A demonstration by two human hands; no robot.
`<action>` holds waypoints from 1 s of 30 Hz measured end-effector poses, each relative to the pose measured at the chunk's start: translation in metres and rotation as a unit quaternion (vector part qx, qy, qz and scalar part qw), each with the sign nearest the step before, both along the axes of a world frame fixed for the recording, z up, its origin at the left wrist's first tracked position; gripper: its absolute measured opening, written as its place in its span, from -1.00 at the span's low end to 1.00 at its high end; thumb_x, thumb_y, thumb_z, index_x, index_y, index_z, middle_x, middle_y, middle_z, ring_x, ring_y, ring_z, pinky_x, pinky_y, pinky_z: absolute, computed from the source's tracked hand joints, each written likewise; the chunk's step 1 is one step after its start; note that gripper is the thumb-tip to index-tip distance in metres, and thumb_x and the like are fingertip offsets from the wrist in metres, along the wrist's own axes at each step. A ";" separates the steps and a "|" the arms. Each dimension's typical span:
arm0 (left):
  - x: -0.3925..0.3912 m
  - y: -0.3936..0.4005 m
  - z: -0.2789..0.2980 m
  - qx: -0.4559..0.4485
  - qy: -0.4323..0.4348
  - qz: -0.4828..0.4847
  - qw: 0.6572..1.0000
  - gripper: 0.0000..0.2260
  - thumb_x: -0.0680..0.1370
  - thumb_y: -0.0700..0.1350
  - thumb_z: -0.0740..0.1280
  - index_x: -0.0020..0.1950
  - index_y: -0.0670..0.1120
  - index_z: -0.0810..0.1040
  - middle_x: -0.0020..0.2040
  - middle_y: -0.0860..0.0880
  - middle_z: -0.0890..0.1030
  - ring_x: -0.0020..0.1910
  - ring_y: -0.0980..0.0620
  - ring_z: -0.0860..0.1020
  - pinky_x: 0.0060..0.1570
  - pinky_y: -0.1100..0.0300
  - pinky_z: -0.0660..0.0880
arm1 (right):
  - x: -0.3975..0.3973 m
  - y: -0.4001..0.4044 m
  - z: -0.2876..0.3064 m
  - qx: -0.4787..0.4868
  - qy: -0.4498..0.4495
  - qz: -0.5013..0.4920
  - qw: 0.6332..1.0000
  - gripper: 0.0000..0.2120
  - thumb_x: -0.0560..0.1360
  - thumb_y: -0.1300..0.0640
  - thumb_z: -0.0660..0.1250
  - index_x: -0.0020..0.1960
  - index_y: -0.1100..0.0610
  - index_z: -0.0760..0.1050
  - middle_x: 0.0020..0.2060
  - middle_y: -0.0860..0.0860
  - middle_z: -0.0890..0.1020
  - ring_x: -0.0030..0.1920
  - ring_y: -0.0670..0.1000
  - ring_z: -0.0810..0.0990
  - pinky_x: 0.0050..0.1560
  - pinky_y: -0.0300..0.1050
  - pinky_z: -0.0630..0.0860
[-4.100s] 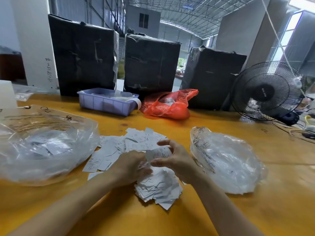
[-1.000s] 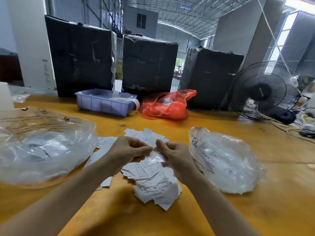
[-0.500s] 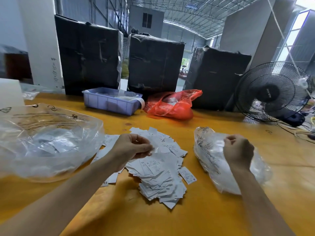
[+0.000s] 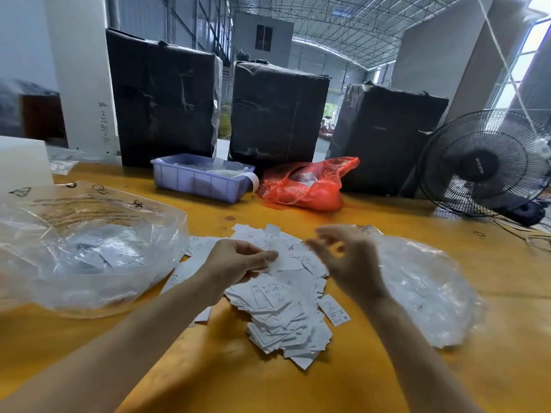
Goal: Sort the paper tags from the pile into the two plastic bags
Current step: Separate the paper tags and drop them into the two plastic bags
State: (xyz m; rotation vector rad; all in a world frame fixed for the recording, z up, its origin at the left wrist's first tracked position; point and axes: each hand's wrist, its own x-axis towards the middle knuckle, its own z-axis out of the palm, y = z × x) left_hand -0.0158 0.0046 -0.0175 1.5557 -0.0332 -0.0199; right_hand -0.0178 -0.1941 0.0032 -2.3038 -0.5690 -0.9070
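White paper tags (image 4: 280,305) lie in a loose pile on the yellow table (image 4: 372,383), between two clear plastic bags. The left hand (image 4: 238,265) is above the pile, fingers curled and pinching what looks like one tag or a few. The right hand (image 4: 347,260) is blurred with motion beside it, fingers loosely spread and holding nothing visible.

Change noted: half a second ago the right hand was a closed fist over the right bag (image 4: 423,290); it is now back at the pile with empty fingers. Judgement: one tag has just been dropped in that bag and the next is about to be taken from the left hand. Many tags remain, so sorting is far from done. The left bag (image 4: 89,251) already holds a layer of tags.

Legible writing: size letters "SX" and "S" on tags near the pile's middle, "M" on a stray tag (image 4: 334,314) at its right edge. The left bag carries a recycling triangle and printed warning lines, too small to read. Beyond stand a lilac tray (image 4: 199,181), a red bag (image 4: 307,186) and a black fan (image 4: 483,165).
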 end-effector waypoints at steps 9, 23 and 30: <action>0.001 -0.001 -0.005 0.053 -0.047 -0.004 0.998 -0.67 0.24 0.07 0.51 -0.38 -0.19 0.54 -0.48 -0.03 0.58 -0.51 0.16 0.45 -0.50 0.38 0.36 | -0.011 0.041 -0.019 0.135 0.219 0.116 0.959 -0.80 0.41 0.23 0.47 -0.02 0.11 0.51 -0.17 0.07 0.67 -0.17 -0.03 0.66 -0.13 -0.12 0.62; 0.004 0.004 -0.004 0.016 -0.026 -0.053 0.998 -0.75 0.18 -0.11 0.55 -0.29 -0.17 0.54 -0.39 -0.07 0.62 -0.39 0.08 0.57 -0.29 0.26 0.51 | -0.004 0.035 -0.020 0.497 0.430 0.169 0.734 -0.94 0.49 0.34 0.31 -0.13 0.23 0.50 -0.33 0.09 0.69 -0.29 0.02 0.68 -0.27 -0.20 0.57; -0.001 0.002 -0.004 0.041 -0.008 -0.077 0.996 -0.70 0.24 0.01 0.50 -0.10 -0.08 0.66 -0.28 -0.02 0.64 -0.32 0.13 0.54 -0.22 0.27 0.49 | -0.005 0.034 -0.023 0.436 0.401 0.199 0.781 -0.71 0.34 0.36 0.46 0.02 0.26 0.49 -0.37 0.10 0.67 -0.30 0.02 0.67 -0.19 -0.20 0.59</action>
